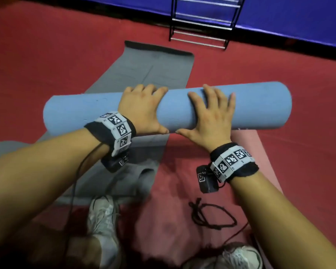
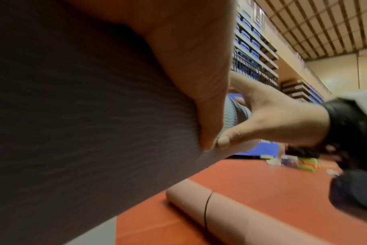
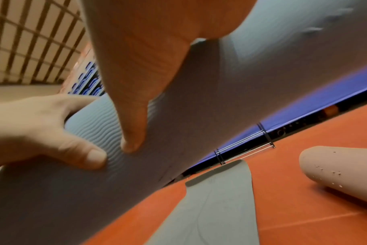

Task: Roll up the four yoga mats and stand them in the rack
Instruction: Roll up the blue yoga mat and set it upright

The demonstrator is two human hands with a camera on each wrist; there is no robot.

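A rolled blue mat (image 1: 260,105) lies crosswise in the air above the red floor, held near its middle by both hands. My left hand (image 1: 142,107) grips it with the fingers curled over the top and the thumb (image 2: 199,66) underneath. My right hand (image 1: 209,113) spans the roll, fingers spread on top and thumb (image 3: 136,82) pressed below. A grey mat (image 1: 144,68) lies unrolled on the floor under the roll. A rolled pink mat (image 2: 230,212) with a black band lies to the right. The metal rack (image 1: 202,22) stands at the far wall.
A black cord (image 1: 211,214) lies on the floor near my feet, with white shoes (image 1: 101,212) below. The grey mat's near end is rumpled (image 1: 142,177). A blue padded wall (image 1: 299,16) runs behind the rack. Red floor (image 1: 47,55) stretches on the left.
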